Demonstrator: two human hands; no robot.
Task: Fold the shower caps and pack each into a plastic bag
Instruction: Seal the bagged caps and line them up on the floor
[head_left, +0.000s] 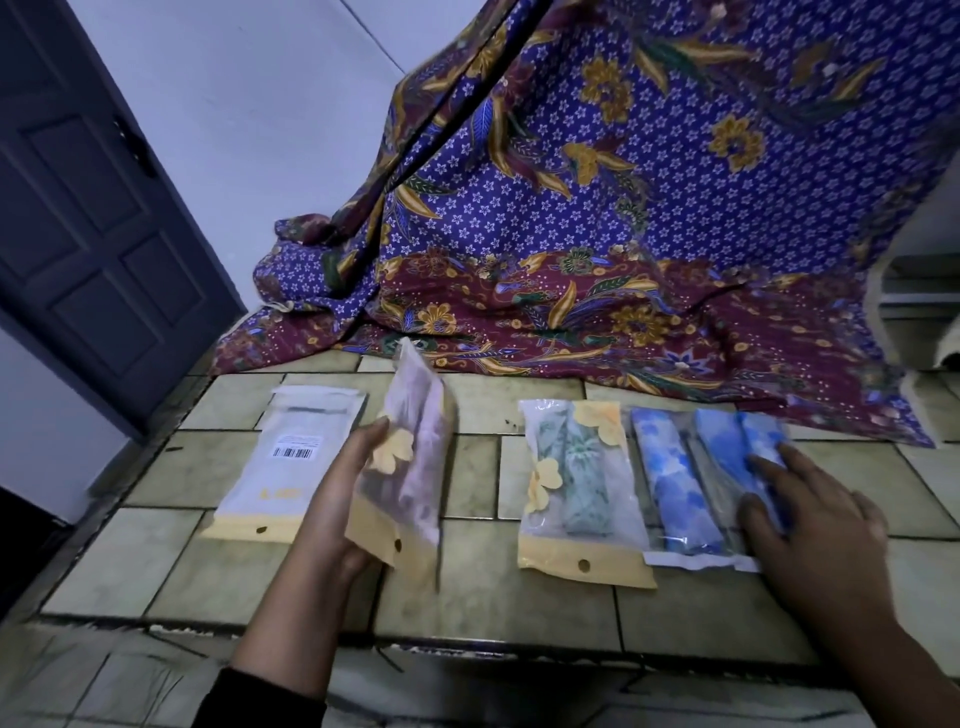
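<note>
My left hand (340, 499) grips a clear plastic bag with a yellow flower print and a folded pink shower cap inside (415, 457), lifted and tilted above the tiled floor. To its left a bag (291, 462) lies face down with a barcode label showing. A packed bag with a green patterned cap (579, 483) lies in the middle. At the right a bag holds a folded blue flowered cap (680, 483). My right hand (810, 509) presses flat on that blue bag's right side, fingers straight.
A large purple and maroon batik cloth (597, 234) hangs and spreads over the floor behind the bags. A dark door (88, 223) stands at the left. The tiled platform (467, 613) drops off at a front edge near me.
</note>
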